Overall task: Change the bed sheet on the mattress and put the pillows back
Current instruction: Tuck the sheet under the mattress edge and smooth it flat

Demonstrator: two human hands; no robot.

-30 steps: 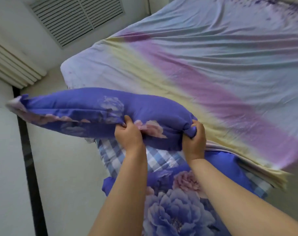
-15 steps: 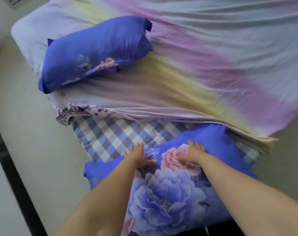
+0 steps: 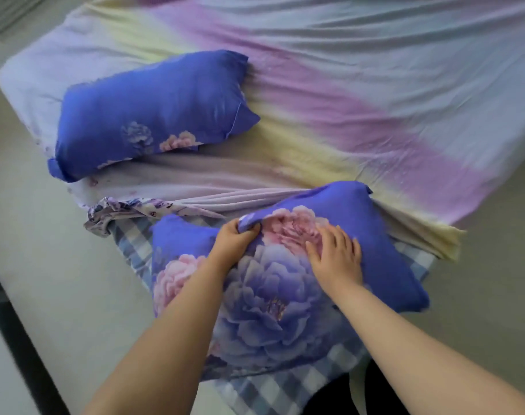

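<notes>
Blue floral pillow [image 3: 153, 112] lies at ten o'clock on pastel sheet [image 3: 375, 94]; second pillow [image 3: 285, 295] at six

Both bare forearms reach forward. The left hand [image 3: 234, 245] curls its fingers around a fold of the near pillow [image 3: 285, 289]; the right hand [image 3: 334, 257] lies flat on it, fingers spread.

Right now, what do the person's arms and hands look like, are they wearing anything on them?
Both forearms are bare as far as the picture shows, with no sleeves in view. The left hand and right hand wear no gloves. No rings, watch or bracelet can be seen on the fingers or wrists. The nails look short and unpainted.
</notes>
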